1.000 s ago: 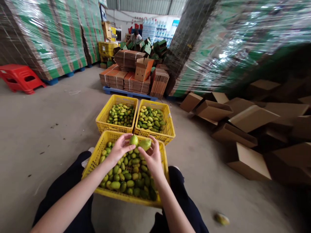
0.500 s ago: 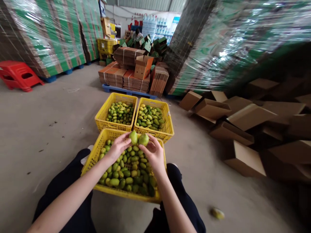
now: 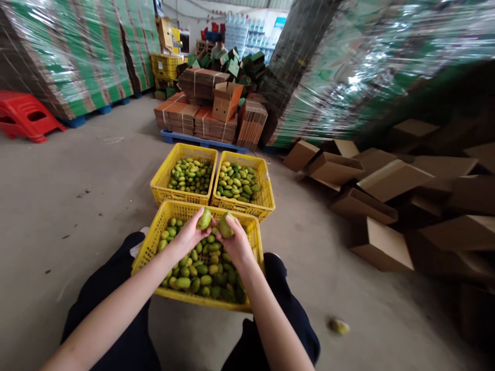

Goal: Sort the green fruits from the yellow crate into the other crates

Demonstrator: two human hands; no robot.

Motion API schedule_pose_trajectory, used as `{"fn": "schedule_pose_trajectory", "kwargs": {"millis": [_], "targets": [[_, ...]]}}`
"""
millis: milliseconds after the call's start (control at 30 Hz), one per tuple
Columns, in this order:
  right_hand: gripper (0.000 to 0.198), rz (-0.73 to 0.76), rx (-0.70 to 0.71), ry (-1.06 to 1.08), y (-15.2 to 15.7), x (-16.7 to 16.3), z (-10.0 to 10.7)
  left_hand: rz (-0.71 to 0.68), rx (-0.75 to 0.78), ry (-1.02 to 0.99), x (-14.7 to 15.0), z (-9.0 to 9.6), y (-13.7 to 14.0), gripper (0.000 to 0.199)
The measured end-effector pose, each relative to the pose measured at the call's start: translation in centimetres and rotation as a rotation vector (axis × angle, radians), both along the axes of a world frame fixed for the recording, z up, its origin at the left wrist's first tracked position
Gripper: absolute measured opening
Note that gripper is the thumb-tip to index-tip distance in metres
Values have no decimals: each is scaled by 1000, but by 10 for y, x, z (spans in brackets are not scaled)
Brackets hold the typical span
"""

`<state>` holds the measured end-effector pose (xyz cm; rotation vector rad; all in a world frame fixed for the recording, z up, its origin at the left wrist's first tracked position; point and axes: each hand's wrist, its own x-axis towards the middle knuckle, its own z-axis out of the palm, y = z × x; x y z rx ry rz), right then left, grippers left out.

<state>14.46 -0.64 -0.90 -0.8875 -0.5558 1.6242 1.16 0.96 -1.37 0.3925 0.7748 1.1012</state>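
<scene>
Taking the near yellow crate (image 3: 201,301) as the dial's centre, with 12 straight ahead, my own grip is hiding plenty. My left hand (image 3: 192,233) is holding one green fruit (image 3: 204,219) at 12 o'clock, thumb and fingers closing round it and covering its lower end. My right hand (image 3: 236,241) is gripping a second fruit (image 3: 226,225) towards 1 o'clock, the thumb lying across its near face and the other fingers disappearing beneath. The fingertips are coming so close together that I cannot tell whether they are touching. Both fruits are hanging above the loose fruit (image 3: 194,269) in the crate, my hands and wrists blocking part of it.

The red stool (image 3: 29,117) at 10 o'clock is running off the edge of the view. At 12, far back, a person (image 3: 219,47) is showing only partly behind green boxes (image 3: 233,67). The cartons (image 3: 390,180) at 2 to 3 o'clock are fading into shadow, and the fruit on the floor (image 3: 339,325) near 4 is blurring.

Compared with half a second ago, my right thumb is now crossing its fruit instead of supporting it from the side, and my hands are drawing closer. Everything is sitting slightly higher in view.
</scene>
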Motion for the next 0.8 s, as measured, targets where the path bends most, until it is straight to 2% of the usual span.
{"fn": "schedule_pose_trajectory", "kwargs": {"millis": [233,367,467,567,667,800], "targets": [[35,-36,-100,-39,12,3,-11,61,-72,0,2,-1,3,26],[35,-46,-132,-41,12,1,-12,-6,-95,3,-1,3,2,27],[33,-18,-69,-39,8,0,-10,-72,-48,16,-1,7,0,25],[36,-11,28,-38,5,0,-7,25,54,189,1,5,-4,34],[34,9,17,-4,5,2,-4,94,52,304,0,1,-5,42],[24,59,-125,2,6,4,-2,-123,-36,196,-3,-2,1,46]]}}
